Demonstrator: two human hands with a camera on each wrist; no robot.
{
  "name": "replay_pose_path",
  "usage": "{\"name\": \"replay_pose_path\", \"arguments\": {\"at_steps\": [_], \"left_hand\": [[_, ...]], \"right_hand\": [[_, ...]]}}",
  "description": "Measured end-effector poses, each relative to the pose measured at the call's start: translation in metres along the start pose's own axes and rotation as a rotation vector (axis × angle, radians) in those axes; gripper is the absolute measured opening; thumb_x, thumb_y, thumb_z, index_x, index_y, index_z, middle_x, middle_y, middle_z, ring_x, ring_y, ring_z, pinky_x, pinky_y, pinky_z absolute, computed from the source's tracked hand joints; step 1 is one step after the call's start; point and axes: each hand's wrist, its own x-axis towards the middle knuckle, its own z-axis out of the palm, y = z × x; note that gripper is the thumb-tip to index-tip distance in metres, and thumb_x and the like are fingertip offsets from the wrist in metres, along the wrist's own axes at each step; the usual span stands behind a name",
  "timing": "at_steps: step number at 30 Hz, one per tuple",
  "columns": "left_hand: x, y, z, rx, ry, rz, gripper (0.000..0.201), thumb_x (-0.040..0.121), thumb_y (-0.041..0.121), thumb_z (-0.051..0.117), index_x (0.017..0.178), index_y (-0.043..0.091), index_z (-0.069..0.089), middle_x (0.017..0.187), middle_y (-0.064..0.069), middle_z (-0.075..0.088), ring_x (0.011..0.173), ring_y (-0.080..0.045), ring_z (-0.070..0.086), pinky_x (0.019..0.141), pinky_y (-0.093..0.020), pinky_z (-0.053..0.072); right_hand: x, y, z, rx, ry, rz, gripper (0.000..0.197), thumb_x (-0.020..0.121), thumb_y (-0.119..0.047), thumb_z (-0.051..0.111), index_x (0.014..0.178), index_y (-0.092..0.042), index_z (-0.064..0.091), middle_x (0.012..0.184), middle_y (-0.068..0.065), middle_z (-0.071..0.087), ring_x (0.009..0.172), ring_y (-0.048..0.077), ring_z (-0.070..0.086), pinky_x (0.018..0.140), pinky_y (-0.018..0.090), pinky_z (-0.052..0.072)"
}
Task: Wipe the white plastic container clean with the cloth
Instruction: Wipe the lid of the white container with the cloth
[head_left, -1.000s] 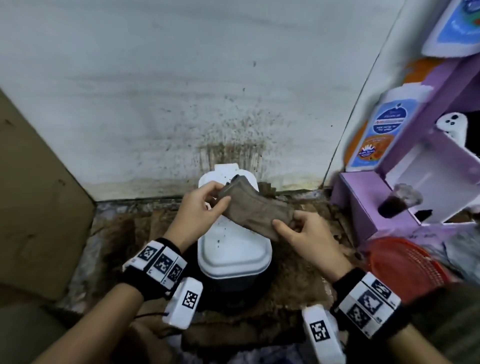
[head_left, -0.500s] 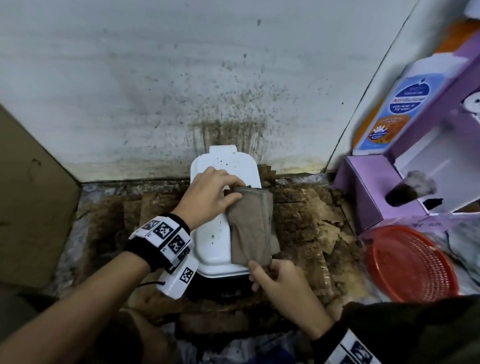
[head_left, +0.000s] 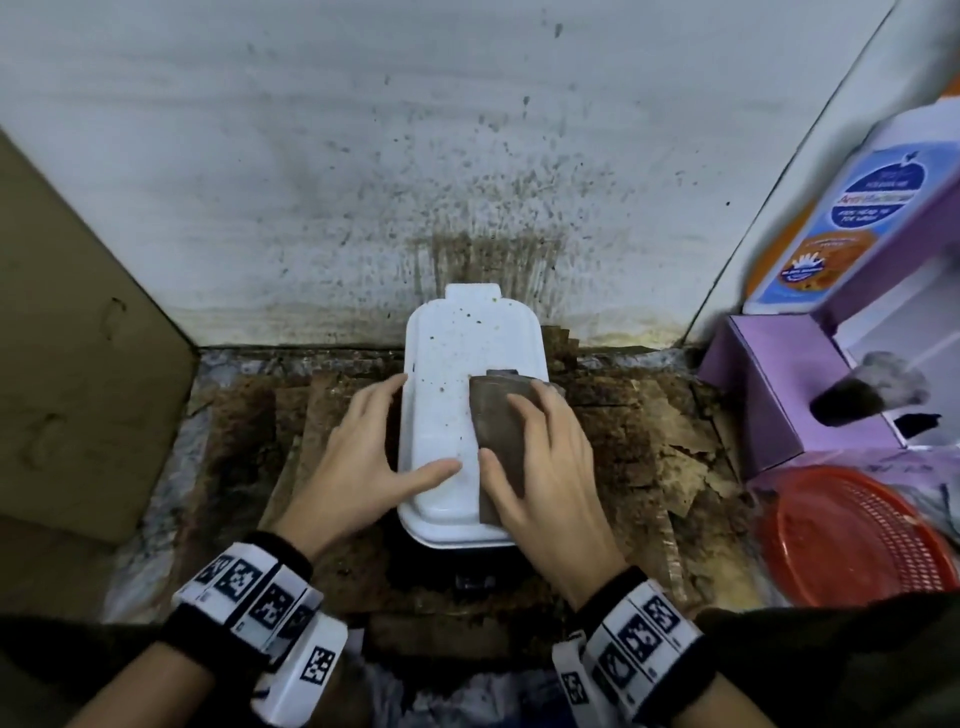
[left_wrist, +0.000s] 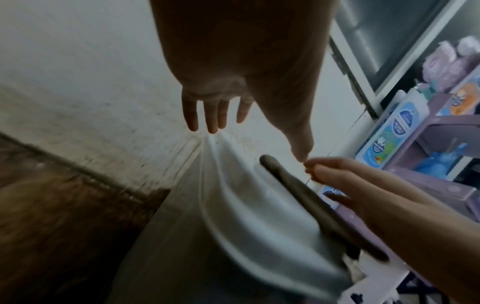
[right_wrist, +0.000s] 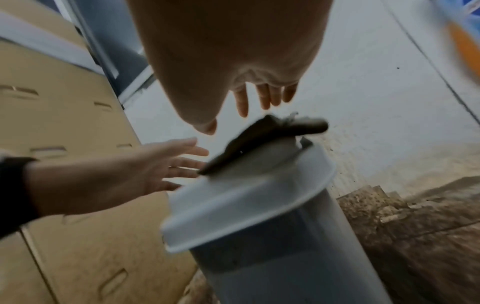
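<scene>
Container lid (head_left: 457, 415): white plastic, smooth, slightly glossy, dotted with brown specks. Container body (right_wrist: 280, 257): grey plastic, smooth and matt. Cloth (head_left: 498, 415): brown woven fabric, matt, folded flat. Floor covering (head_left: 649, 441): torn brown cardboard, rough and stained. Wall (head_left: 363, 156): white, matt, spattered with brown dirt. Basket (head_left: 857, 535): red plastic mesh. Box (head_left: 78, 364) at left: plain matt cardboard.

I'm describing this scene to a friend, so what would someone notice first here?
Two bare hands meet over a white container in the middle: the right hand lies flat on a brown cloth on its lid, the left hand steadies its side. Behind it, brown splatter streaks the white wall.
</scene>
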Motion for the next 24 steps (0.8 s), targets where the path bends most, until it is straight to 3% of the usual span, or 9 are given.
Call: {"name": "replay_pose_path", "arguments": {"at_steps": [4, 8, 13, 20, 24], "left_hand": [[-0.016, -0.013, 0.019, -0.037, -0.145, -0.053, 0.144, 0.054, 0.086, 0.075, 0.160, 0.032, -0.006, 0.165, 0.019, 0.004, 0.153, -0.011, 0.016, 0.122, -0.049, 0.028], [-0.017, -0.011, 0.025, -0.013, -0.175, -0.081, 0.159, 0.049, 0.081, 0.080, 0.158, 0.027, -0.023, 0.167, 0.015, -0.015, 0.155, -0.011, 0.001, 0.125, -0.046, 0.019], [-0.014, -0.014, 0.031, 0.030, -0.205, -0.071, 0.163, 0.051, 0.080, 0.080, 0.156, 0.020, -0.029, 0.166, 0.012, -0.024, 0.156, -0.016, 0.003, 0.123, -0.044, 0.022], [-0.016, -0.021, 0.034, 0.032, -0.211, -0.051, 0.162, 0.047, 0.090, 0.072, 0.155, 0.024, -0.031, 0.163, 0.019, -0.028, 0.155, -0.019, 0.010, 0.118, -0.047, 0.030], [-0.015, -0.028, 0.040, -0.064, -0.166, -0.014, 0.161, 0.047, 0.087, 0.076, 0.156, 0.028, -0.028, 0.160, 0.027, -0.028, 0.155, -0.007, -0.003, 0.123, -0.043, 0.026]], "right_hand": [[0.012, 0.011, 0.020, -0.118, -0.091, -0.039, 0.065, 0.105, -0.048, 0.032, 0.159, -0.013, 0.020, 0.169, 0.006, 0.008, 0.157, 0.018, 0.004, 0.125, 0.043, 0.015], [0.018, 0.017, 0.024, -0.181, -0.108, -0.067, 0.066, 0.104, -0.044, 0.025, 0.160, -0.011, 0.016, 0.169, 0.008, 0.004, 0.157, 0.018, -0.001, 0.127, 0.040, 0.011], [0.033, 0.021, 0.025, -0.204, -0.111, -0.074, 0.065, 0.104, -0.042, 0.020, 0.161, -0.013, 0.014, 0.170, 0.006, 0.003, 0.157, 0.017, -0.001, 0.127, 0.038, 0.010], [0.011, 0.021, 0.025, -0.132, -0.093, -0.089, 0.060, 0.104, -0.033, 0.020, 0.161, -0.016, 0.013, 0.170, 0.000, 0.001, 0.156, 0.012, -0.006, 0.126, 0.035, 0.010], [-0.013, 0.016, 0.026, -0.110, -0.027, -0.086, 0.058, 0.104, -0.028, 0.023, 0.160, -0.013, 0.018, 0.169, 0.004, 0.009, 0.157, 0.016, 0.001, 0.125, 0.037, 0.015]]}}
